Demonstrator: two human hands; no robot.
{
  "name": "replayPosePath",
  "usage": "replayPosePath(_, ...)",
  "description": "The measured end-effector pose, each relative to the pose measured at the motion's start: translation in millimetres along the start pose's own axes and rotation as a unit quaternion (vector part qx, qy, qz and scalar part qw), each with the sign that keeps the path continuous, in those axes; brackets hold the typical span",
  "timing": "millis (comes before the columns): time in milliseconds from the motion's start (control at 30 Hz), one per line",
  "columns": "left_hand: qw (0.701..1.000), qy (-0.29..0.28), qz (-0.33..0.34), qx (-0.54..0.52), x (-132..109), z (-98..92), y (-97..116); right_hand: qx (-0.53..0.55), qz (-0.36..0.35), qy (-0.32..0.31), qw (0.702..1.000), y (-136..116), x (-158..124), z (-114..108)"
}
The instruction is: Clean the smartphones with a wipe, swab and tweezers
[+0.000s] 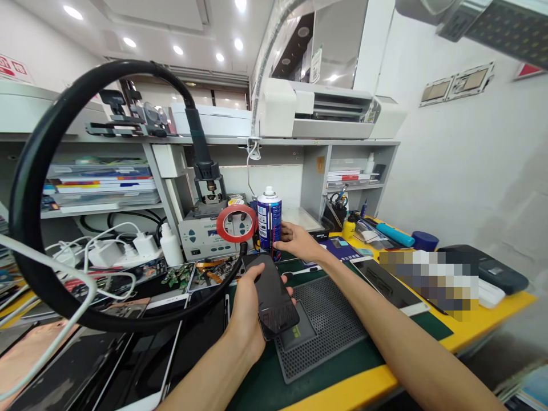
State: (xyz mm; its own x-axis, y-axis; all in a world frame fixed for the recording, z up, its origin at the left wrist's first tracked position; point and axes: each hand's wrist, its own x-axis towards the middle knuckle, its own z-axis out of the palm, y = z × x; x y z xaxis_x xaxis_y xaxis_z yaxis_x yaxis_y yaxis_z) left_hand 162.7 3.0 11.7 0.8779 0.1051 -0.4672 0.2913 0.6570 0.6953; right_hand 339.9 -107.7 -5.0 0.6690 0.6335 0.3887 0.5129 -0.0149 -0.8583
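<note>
My left hand [249, 311] is wrapped round a dark smartphone [276, 299], held face up and tilted above the mat. Farther back, my right hand [299, 241] is at the right side of a blue spray can [264, 220] with a white cap. Its thumb lies across the can's lower front edge, and its other fingers curl at the side, partly hidden. The can stands upright. Just left of it is a roll of red tape [223, 223] in front of a grey control unit [197, 237]. Under the phone lies a grey perforated mat [338, 319].
A thick black hose [28, 182] loops across the left side. Several phones and screens [145, 354] cover the left bench, beside white cables [92, 279]. A white-framed screen [385, 285] lies at right, near a yellow bottle [349, 227] and a pen holder [334, 216].
</note>
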Motion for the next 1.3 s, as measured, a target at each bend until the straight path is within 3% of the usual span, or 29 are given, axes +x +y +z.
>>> replayPosePath(267, 1.000, -0.002, -0.005, -0.011, 1.2, -0.8, -0.3, 0.039, 0.011, -0.013, 0.999, 4.8, 3.7, -4.2)
replayPosePath(767, 0.999, -0.010, 0.016, -0.030, 4.4, 0.2, -1.8, -0.008, 0.014, -0.014, 1.000, -1.7, -0.4, -8.8)
replayPosePath(1167, 0.999, -0.010, 0.026, -0.025, 6.4, -0.3, -2.7, -0.050, 0.027, 0.049, 0.997, 5.6, -1.0, -1.9)
replayPosePath(1300, 0.999, -0.001, 0.025, -0.023, 3.0, 1.4, -1.6, -0.046, 0.026, 0.042, 0.998, 6.5, 0.0, -3.3)
